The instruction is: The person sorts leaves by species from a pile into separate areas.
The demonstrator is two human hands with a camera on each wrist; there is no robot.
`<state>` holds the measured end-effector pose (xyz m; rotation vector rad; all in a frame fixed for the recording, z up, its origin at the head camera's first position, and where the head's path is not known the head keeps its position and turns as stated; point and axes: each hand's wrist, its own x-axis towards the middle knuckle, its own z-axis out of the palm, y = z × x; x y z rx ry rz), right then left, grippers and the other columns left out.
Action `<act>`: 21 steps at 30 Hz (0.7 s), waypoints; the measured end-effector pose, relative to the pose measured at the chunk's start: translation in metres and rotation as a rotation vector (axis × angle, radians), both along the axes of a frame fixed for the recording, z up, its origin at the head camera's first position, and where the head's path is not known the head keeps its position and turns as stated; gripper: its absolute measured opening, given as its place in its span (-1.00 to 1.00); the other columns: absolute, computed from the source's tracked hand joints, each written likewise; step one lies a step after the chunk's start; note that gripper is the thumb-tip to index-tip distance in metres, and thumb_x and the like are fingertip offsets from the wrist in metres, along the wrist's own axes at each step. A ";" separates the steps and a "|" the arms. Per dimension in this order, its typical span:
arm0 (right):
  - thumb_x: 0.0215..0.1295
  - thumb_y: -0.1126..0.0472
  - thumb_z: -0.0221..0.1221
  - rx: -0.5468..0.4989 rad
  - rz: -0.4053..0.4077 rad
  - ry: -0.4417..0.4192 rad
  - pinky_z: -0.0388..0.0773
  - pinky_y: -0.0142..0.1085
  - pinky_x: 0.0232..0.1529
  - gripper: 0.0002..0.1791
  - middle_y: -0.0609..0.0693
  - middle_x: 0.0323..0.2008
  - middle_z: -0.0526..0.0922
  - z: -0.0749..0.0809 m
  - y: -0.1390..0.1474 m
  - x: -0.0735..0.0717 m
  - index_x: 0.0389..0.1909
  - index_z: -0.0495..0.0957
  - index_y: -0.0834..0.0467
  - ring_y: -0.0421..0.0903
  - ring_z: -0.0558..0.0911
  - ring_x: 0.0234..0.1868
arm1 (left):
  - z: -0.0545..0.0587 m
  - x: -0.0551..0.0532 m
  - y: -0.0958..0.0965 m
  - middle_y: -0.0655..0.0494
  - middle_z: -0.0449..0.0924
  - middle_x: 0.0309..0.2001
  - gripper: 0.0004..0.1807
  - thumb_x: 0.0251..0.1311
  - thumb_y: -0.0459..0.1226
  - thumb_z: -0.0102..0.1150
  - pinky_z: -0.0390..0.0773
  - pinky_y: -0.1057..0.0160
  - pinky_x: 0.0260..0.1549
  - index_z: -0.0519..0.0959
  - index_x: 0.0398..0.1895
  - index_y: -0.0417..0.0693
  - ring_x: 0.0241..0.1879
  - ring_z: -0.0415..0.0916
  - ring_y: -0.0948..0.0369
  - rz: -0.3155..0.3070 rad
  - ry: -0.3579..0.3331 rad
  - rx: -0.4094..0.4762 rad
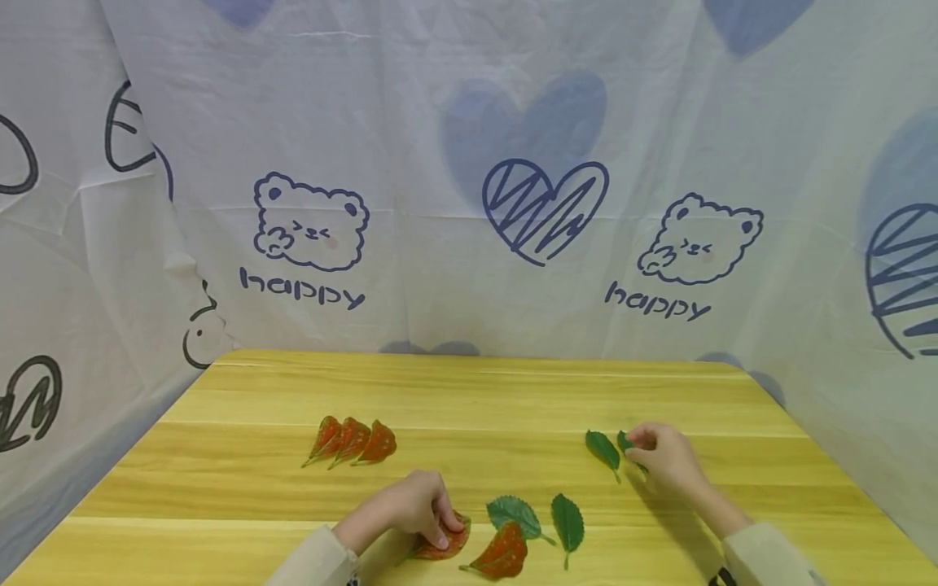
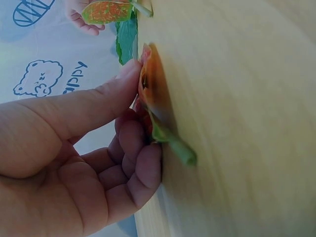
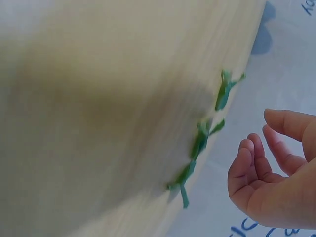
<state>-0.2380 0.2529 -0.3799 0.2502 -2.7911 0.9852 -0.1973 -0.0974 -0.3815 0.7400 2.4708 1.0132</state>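
Note:
My left hand (image 1: 418, 503) pinches a red leaf (image 1: 456, 539) with pale speckles at the table's near side. In the left wrist view the thumb and curled fingers grip that leaf's edge, its green stem (image 2: 178, 148) pointing away. Beside it lies another red leaf (image 1: 504, 553), overlapping a green leaf (image 1: 513, 513); a second green leaf (image 1: 567, 521) is to their right. My right hand (image 1: 668, 460) hovers by a row of green leaves (image 1: 602, 450), partly hiding them. The right wrist view shows its fingers loosely bent, apart from three green leaves (image 3: 200, 139), holding nothing.
Three red leaves (image 1: 352, 439) lie overlapping in a row at the left of the wooden table (image 1: 469, 399). A white cloth (image 1: 425, 244) printed with bears and hearts hangs behind the table and along its sides.

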 end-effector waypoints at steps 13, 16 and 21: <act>0.00 0.40 0.24 -0.042 0.092 -0.081 0.43 -0.29 -0.45 -0.87 -0.06 -0.50 0.50 -0.001 -0.025 0.013 -0.38 0.54 0.32 -0.13 0.45 -0.44 | 0.000 -0.001 -0.002 0.00 0.64 -0.42 -0.84 -0.29 -0.53 0.36 0.49 0.39 -0.52 0.68 -0.52 -0.23 -0.45 0.52 0.25 -0.010 -0.004 0.017; 0.00 0.41 0.23 -0.063 0.156 -0.105 0.41 -0.35 -0.50 -0.87 -0.06 -0.53 0.47 -0.002 -0.030 0.016 -0.38 0.54 0.33 -0.14 0.42 -0.47 | -0.001 -0.001 -0.002 0.00 0.64 -0.42 -0.84 -0.29 -0.53 0.36 0.49 0.38 -0.52 0.68 -0.52 -0.23 -0.45 0.52 0.24 -0.011 -0.003 0.020; 0.00 0.41 0.21 -0.096 0.267 -0.144 0.40 -0.39 -0.52 -0.88 -0.05 -0.54 0.46 -0.005 -0.037 0.020 -0.39 0.52 0.34 -0.14 0.42 -0.49 | -0.002 -0.002 -0.001 0.00 0.64 -0.42 -0.83 -0.29 -0.52 0.37 0.50 0.38 -0.50 0.68 -0.52 -0.22 -0.43 0.53 0.24 -0.012 0.000 0.020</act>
